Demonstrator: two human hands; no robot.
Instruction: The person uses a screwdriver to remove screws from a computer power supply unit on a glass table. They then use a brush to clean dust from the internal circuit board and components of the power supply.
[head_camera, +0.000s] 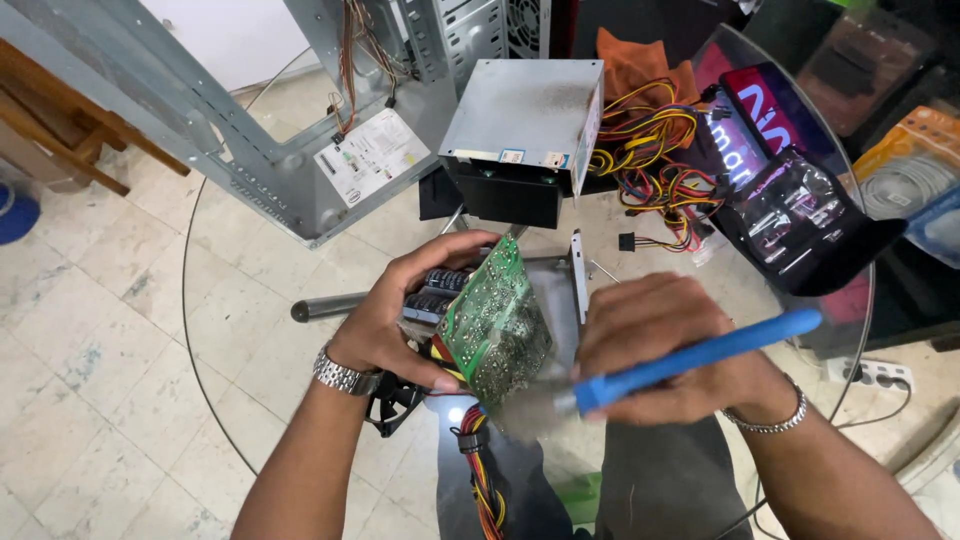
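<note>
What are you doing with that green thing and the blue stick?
A person holds a green circuit board up in the left hand, tilted on its edge above a round glass table. The right hand grips a brush with a blue handle, its blurred bristle end against the board's lower edge. Red and yellow wires hang down below the board. Behind them a grey metal power supply box and an open computer case sit on the table.

Grey metal power supply box (525, 115) sat on round glass table (230, 290), tangled coloured wires (655, 150) just beside it. Open computer case (300, 130) stood behind. Black tool pouch (800, 215) lay right, white power strip (870, 373) below.
</note>
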